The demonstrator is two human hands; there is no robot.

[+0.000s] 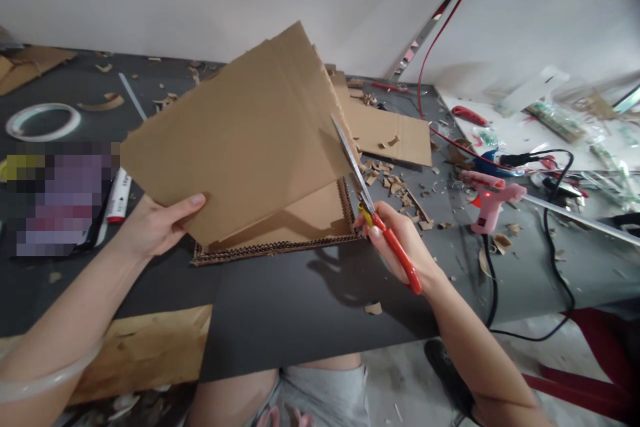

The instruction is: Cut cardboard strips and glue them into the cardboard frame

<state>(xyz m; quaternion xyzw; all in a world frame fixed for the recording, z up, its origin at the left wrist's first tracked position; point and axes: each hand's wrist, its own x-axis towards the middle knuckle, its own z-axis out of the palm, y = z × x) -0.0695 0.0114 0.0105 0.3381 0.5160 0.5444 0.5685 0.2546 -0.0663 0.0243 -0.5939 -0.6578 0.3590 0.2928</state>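
My left hand (163, 223) grips the lower left edge of a flat brown cardboard sheet (240, 127), thumb on top and fingers beneath. The sheet is tilted above a shallow cardboard box (300, 217) with layered corrugated walls, hiding much of it. My right hand (393, 237) is closed around red-handled scissors (397, 257). Their blades point up and left and lie along the sheet's right edge. Whether the blades have cardboard between them is hard to tell.
Cardboard scraps (395, 187) and another cardboard piece (395, 133) lie at the right. Beyond are a pink glue gun (490, 200) with a black cable and a red cutter (469, 115). A tape roll (43, 122) and a marker (119, 197) lie left. A wall rises behind.
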